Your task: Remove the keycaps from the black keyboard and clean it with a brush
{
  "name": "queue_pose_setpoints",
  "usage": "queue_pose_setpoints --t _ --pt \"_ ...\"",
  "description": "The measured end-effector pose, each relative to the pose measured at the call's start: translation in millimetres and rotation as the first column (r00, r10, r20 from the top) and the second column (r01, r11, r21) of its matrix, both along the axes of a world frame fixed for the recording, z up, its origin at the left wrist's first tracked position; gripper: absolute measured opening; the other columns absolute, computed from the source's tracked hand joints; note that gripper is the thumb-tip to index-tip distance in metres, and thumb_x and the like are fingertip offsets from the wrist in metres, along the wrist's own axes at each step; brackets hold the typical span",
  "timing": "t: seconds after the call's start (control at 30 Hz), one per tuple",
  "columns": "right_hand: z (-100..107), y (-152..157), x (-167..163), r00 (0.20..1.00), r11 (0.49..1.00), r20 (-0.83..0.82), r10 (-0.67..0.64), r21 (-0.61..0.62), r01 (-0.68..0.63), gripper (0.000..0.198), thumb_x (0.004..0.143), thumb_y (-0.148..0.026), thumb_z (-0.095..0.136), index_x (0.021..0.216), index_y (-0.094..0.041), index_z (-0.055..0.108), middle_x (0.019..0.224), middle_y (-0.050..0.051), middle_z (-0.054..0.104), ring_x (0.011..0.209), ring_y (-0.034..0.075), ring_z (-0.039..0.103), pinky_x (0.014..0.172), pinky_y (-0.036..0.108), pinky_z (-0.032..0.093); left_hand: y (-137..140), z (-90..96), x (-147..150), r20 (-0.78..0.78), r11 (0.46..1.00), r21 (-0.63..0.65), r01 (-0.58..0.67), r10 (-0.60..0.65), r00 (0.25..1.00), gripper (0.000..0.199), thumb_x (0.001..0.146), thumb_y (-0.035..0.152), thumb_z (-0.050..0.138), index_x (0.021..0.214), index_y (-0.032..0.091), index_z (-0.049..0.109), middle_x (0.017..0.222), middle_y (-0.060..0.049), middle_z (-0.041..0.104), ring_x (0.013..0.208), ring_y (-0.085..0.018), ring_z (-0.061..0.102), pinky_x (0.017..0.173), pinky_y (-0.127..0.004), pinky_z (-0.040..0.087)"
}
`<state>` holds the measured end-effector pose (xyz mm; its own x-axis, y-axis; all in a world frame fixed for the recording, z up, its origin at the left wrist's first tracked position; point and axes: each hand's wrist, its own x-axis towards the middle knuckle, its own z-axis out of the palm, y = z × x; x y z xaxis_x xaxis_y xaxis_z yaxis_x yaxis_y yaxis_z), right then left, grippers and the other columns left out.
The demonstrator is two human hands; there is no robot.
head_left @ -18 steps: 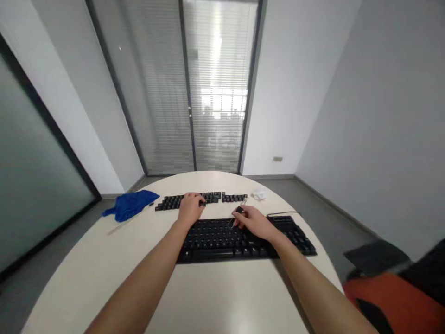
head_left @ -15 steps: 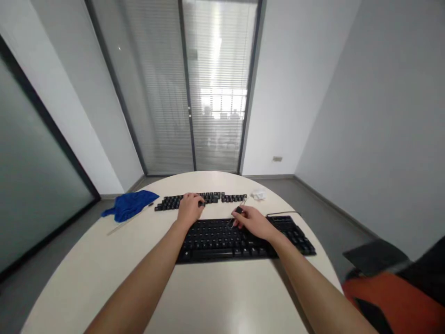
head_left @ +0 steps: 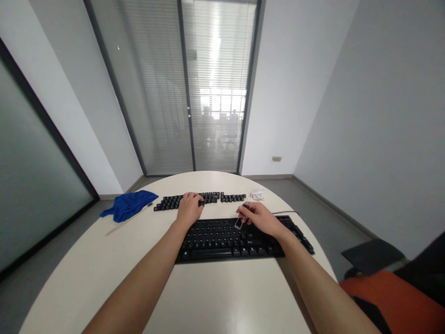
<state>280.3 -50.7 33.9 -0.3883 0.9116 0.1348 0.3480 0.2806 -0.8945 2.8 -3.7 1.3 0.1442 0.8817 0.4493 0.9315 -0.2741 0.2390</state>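
Lying near the left rim of the table [head_left: 208, 294], a bunched blue cloth [head_left: 128, 205] has a thin brush [head_left: 128, 220] slanting just beside it. Next come loose black keycaps [head_left: 169, 202], set out in rows beyond the keyboard [head_left: 211, 253]. The person's left arm [head_left: 148, 273] reaches forward from the bottom edge, leaning rightward, and ends in the left hand [head_left: 189, 207], which lies knuckles up over the keycaps and hides some of them. Its fingers bend forward and down, half curled; something dark shows at the fingertips, but one cannot tell whether it is gripped or merely touched. The keyboard lies nearer the person than the keycaps and runs rightward beneath the right hand [head_left: 255, 215]. That hand is drawn into a close pinch, thumb and fingers around the dark middle of a wire puller [head_left: 246, 206], whose loop points down over the keys; contact with them cannot be made out. The right arm [head_left: 320, 278] comes in from the lower right, slanting left and forward across the keyboard. Beyond the right hand lies a crumpled white tissue [head_left: 257, 194], a cable [head_left: 287, 212] runs behind the keyboard, and an orange and black chair [head_left: 392, 294] stands at the far right
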Motion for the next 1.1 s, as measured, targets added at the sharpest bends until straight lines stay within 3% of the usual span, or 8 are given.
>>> queue_pose_setpoints --t 0.1,0.2,0.33,0.4,0.5,0.9,1.0,1.1 --pt "5 -2 7 0.998 0.997 0.029 0.053 0.048 -0.054 0.04 0.091 -0.053 0.055 0.087 -0.015 0.065 0.074 0.003 0.066 0.065 0.015 0.061 0.059 0.026 0.049 -6 6.6 6 0.012 0.997 0.037 0.063 -0.063 0.998 0.015 0.083 0.019 0.062 0.096 0.021 0.071 0.114 -0.009 0.064 0.115 -0.031 0.05 0.101 -0.045 0.042" --pt "7 -5 10 0.989 0.989 0.087 0.12 0.078 -0.127 0.04 0.092 -0.052 0.053 0.081 -0.016 0.065 0.071 0.002 0.065 0.066 0.015 0.061 0.063 0.026 0.049 -17 15.1 17 0.043 0.974 0.015 0.226 -0.226 0.973 0.015 0.085 0.02 0.061 0.098 0.019 0.069 0.115 -0.009 0.064 0.114 -0.028 0.052 0.104 -0.044 0.041" --pt "9 -7 11 0.977 0.982 0.149 0.153 0.089 -0.167 0.039 0.091 -0.052 0.056 0.086 -0.015 0.07 0.069 0.002 0.066 0.066 0.016 0.061 0.064 0.026 0.047 -44 23.3 33 0.129 0.864 -0.135 0.486 -0.471 0.873 0.038 0.087 0.032 0.063 0.122 0.019 0.06 0.129 -0.011 0.06 0.123 -0.028 0.051 0.108 -0.043 0.04" --pt "11 -9 12 0.974 0.98 0.157 0.163 0.088 -0.178 0.04 0.088 -0.053 0.06 0.084 -0.015 0.071 0.066 0.001 0.065 0.064 0.015 0.058 0.061 0.026 0.045 -60 24.4 40 0.168 0.812 -0.196 0.549 -0.524 0.835 0.058 0.088 0.042 0.061 0.137 0.016 0.047 0.14 -0.015 0.052 0.129 -0.028 0.048 0.111 -0.042 0.038" --pt "14 -11 12 0.971 0.976 0.155 0.179 0.098 -0.196 0.042 0.083 -0.055 0.065 0.073 -0.014 0.069 0.064 0.0 0.062 0.061 0.014 0.054 0.059 0.025 0.041 -78 23.3 47 0.172 0.75 -0.242 0.615 -0.591 0.788 0.064 0.088 0.049 0.058 0.142 0.018 0.041 0.144 -0.014 0.05 0.131 -0.029 0.047 0.112 -0.043 0.037" --pt "13 -15 1 0.946 0.949 0.116 0.303 0.049 -0.31 0.037 0.075 -0.051 0.075 0.077 -0.015 0.075 0.081 0.006 0.073 0.075 0.018 0.063 0.068 0.028 0.047 -79 25.8 38 0.145 0.722 -0.418 0.551 -0.546 0.825 0.089 0.082 0.06 0.061 0.15 0.013 0.029 0.155 -0.019 0.035 0.142 -0.034 0.034 0.116 -0.047 0.029" --pt "11 -17 -3 0.947 0.955 0.183 0.264 0.09 -0.283 0.038 0.08 -0.052 0.069 0.078 -0.015 0.075 0.083 0.005 0.075 0.071 0.017 0.062 0.064 0.027 0.046 -75 25.4 30 0.151 0.715 -0.429 0.551 -0.545 0.825 0.089 0.08 0.057 0.064 0.15 0.014 0.03 0.154 -0.019 0.036 0.141 -0.034 0.035 0.115 -0.048 0.03" --pt "8 -17 -5 0.944 0.961 0.284 0.17 0.163 -0.222 0.043 0.086 -0.055 0.061 0.074 -0.016 0.073 0.068 0.002 0.071 0.06 0.016 0.057 0.056 0.026 0.042 -73 23.3 27 0.151 0.73 -0.384 0.566 -0.555 0.818 0.084 0.079 0.054 0.067 0.147 0.017 0.036 0.148 -0.018 0.043 0.136 -0.035 0.041 0.113 -0.049 0.032"
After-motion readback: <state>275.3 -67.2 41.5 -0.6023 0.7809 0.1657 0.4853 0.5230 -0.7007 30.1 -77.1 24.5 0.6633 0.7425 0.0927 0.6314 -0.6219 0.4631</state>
